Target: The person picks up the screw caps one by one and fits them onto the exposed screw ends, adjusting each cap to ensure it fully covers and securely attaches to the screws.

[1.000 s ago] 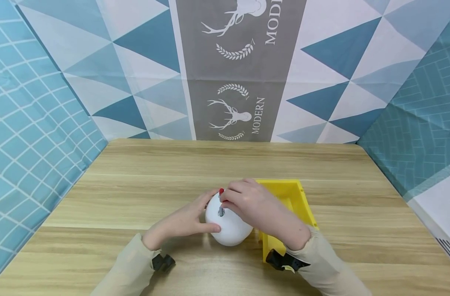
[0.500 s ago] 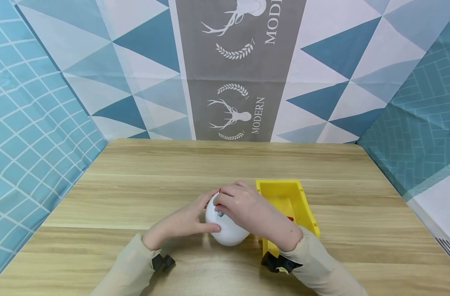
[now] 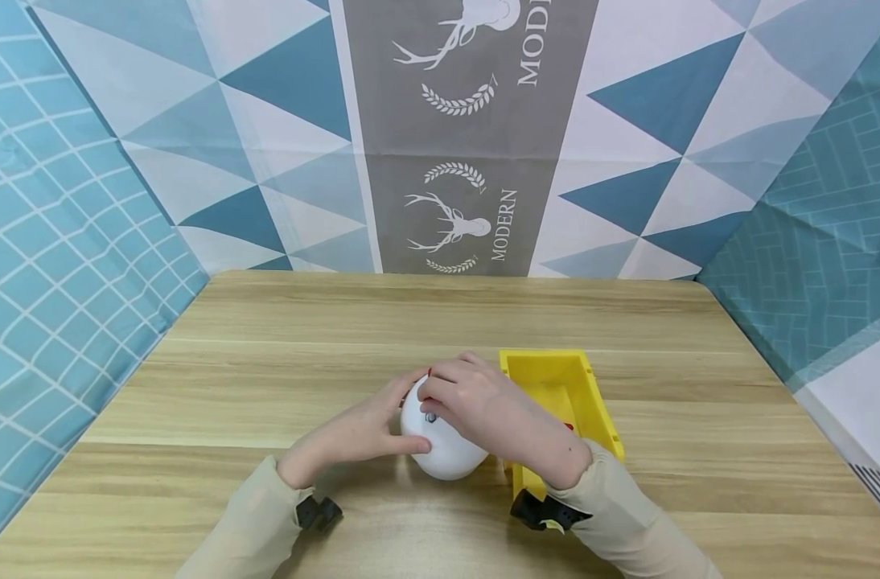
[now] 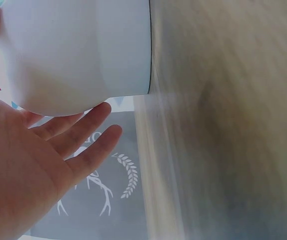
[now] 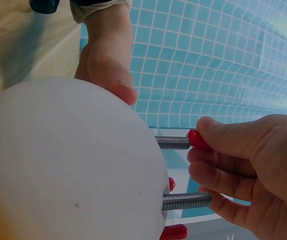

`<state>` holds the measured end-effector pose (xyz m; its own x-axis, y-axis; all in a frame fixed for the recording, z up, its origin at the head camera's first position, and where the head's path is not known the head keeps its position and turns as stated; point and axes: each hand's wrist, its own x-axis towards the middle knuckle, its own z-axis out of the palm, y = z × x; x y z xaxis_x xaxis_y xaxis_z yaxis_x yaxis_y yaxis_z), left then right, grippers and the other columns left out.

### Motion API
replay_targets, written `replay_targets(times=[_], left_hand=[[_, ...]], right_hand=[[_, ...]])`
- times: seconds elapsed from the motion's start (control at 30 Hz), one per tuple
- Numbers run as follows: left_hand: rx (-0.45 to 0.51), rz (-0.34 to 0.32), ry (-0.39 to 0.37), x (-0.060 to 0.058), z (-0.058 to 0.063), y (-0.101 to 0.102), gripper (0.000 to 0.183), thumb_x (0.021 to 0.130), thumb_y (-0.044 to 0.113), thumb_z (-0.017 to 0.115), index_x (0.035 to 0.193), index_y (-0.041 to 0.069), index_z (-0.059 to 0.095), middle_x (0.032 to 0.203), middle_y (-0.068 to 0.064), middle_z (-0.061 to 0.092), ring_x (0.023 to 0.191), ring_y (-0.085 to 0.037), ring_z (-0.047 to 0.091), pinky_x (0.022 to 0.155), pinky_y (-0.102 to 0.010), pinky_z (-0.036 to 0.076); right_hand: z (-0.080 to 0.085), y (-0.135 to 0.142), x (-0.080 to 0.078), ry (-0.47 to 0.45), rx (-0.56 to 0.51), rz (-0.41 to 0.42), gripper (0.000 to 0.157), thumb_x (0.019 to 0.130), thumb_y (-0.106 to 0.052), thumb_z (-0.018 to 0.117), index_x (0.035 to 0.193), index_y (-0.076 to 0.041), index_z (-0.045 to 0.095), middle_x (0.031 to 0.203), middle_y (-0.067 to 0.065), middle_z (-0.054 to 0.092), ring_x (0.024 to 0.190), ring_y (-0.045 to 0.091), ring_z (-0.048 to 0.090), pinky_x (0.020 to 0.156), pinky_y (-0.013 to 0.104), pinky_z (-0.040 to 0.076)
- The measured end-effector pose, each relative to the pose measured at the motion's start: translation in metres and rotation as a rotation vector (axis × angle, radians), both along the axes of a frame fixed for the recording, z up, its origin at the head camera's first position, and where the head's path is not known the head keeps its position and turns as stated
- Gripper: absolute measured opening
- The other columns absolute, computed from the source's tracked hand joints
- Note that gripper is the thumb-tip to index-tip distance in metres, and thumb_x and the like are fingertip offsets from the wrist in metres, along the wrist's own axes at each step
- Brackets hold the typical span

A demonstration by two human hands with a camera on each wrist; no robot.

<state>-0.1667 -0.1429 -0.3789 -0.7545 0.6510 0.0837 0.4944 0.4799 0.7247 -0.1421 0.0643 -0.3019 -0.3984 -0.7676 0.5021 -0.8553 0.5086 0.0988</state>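
Note:
A white dome-shaped piece (image 3: pixel 447 460) rests on the table, with threaded metal studs sticking out of it. My left hand (image 3: pixel 360 426) holds its left side, thumb near and fingers behind; in the left wrist view the fingers (image 4: pixel 86 130) lie along its curve. In the right wrist view, my right hand (image 5: pixel 263 170) pinches a red cap (image 5: pixel 197 141) at the end of one stud (image 5: pixel 173 142). A bare second stud (image 5: pixel 186 201) meets that hand's lower fingertip. Two more red caps show at the dome's edge, the larger one (image 5: pixel 175 231) lowest.
Just right of the dome stands a yellow bin (image 3: pixel 603 410), partly under my right forearm. A small red piece (image 3: pixel 569 427) shows inside it. The wooden table (image 3: pixel 281 322) ends at a patterned wall cloth (image 3: pixel 447 161).
Over the last second my right hand has shifted slightly left over the studs, covering more of them, and the red piece in the bin has come into view. My left hand has stayed put.

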Motion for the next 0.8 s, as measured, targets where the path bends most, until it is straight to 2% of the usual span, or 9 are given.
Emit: replay_targets(times=[0.53,0.8], left_hand=[[-0.001,-0.010,0.032,-0.0014,-0.0026,0.0002,0.085,0.076,0.051,0.066,0.142,0.027,0.018,0.138,0.006,0.033,0.120,-0.009,0.040,0.098,-0.034,0.040],[-0.003,0.000,0.003,-0.0022,-0.0032,-0.0002,0.085,0.075,0.053,0.066,0.141,0.035,0.016,0.137,0.013,0.031,0.120,-0.005,0.038,0.097,-0.033,0.040]], right_hand=[[0.0007,0.0012,-0.0012,-0.023,0.011,-0.014,0.006,0.082,-0.022,0.067,0.086,-0.017,0.065,0.085,-0.006,0.060,0.081,0.009,0.056,0.076,0.025,0.042],[-0.0006,0.0017,0.0011,-0.032,-0.009,0.003,0.009,0.083,-0.026,0.067,0.086,-0.018,0.064,0.082,-0.005,0.056,0.079,0.009,0.055,0.076,0.026,0.041]])
